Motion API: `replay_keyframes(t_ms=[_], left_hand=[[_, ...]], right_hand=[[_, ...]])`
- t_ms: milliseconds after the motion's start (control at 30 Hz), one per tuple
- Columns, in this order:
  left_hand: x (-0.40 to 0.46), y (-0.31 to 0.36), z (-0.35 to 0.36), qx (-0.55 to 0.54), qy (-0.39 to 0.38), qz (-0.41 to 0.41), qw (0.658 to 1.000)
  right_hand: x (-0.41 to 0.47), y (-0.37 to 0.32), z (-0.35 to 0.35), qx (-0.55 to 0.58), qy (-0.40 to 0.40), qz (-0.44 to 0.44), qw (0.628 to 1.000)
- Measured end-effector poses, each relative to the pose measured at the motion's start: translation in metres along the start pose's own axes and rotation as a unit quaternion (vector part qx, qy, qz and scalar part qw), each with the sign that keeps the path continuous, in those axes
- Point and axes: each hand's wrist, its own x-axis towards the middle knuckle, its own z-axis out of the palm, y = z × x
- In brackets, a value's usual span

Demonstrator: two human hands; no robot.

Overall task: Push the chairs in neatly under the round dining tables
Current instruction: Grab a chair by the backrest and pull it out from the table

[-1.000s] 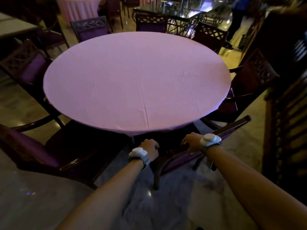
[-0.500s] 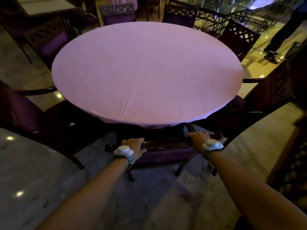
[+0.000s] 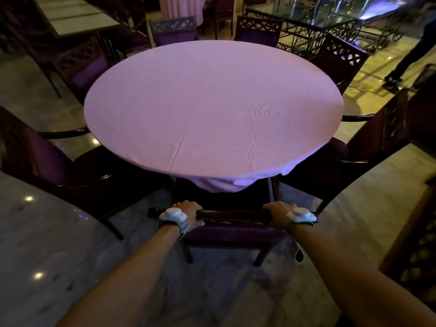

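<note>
Our fingers (image 3: 182, 205) on both hands curl over the top rail of the dark wooden chair with the purple seat (image 3: 232, 234), grasping it tight. Our left hand (image 3: 186, 214) holds the rail near its left end. Our right hand (image 3: 278, 214) holds it near its right end. Each wrist wears a white round band.

This chair sits right in front of us, with its back facing us. Its seat is tucked partly under the round bench with the pink cloth (image 3: 212, 109). The hanging edge of the cloth is just past the chair's back. We think this chair is almost in and may need only a small push more.

The big dark armchair on the left (image 3: 47, 159) looks turned and sticks out from the bench. The dark chair on the right (image 3: 377, 135) also stands out at a slant. We think these two are left to do. The chairs on the far side (image 3: 173, 31) look close to the bench.

The chair we hold looks heavy, with shiny dark wood and four short legs on the smooth marble floor (image 3: 59, 267).
</note>
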Motion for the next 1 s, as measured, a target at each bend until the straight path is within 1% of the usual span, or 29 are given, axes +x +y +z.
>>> replay_keyframes(t_ms=[133,233,400,467,567,700,900,1000], left_hand=[[-0.005,0.012,0.02,-0.039,-0.002,-0.016,0.999],[0.0,0.01,0.023,-0.048,-0.003,-0.029,0.998],[0.01,0.008,0.015,-0.01,-0.001,-0.042,0.999],[0.012,0.006,0.011,0.001,-0.006,-0.047,0.999],[0.012,-0.001,0.005,-0.015,-0.005,-0.067,0.998],[0.002,0.005,0.009,-0.041,0.004,-0.081,0.996],[-0.002,0.013,0.017,-0.019,0.01,-0.082,0.996],[0.002,0.01,0.018,-0.007,0.022,-0.063,0.998]], right_hand=[[0.002,0.004,0.008,0.008,0.019,0.033,0.999],[0.001,0.001,0.009,0.002,0.021,0.047,0.999],[0.009,0.0,0.014,0.018,0.06,0.065,0.996],[0.011,-0.005,0.015,0.006,0.063,0.068,0.996],[0.014,-0.017,0.012,-0.029,0.071,0.063,0.995],[0.01,-0.015,0.012,-0.04,0.06,0.051,0.996],[0.006,-0.011,0.007,-0.057,0.065,0.054,0.995],[0.006,-0.013,0.004,-0.064,0.056,0.067,0.994]])
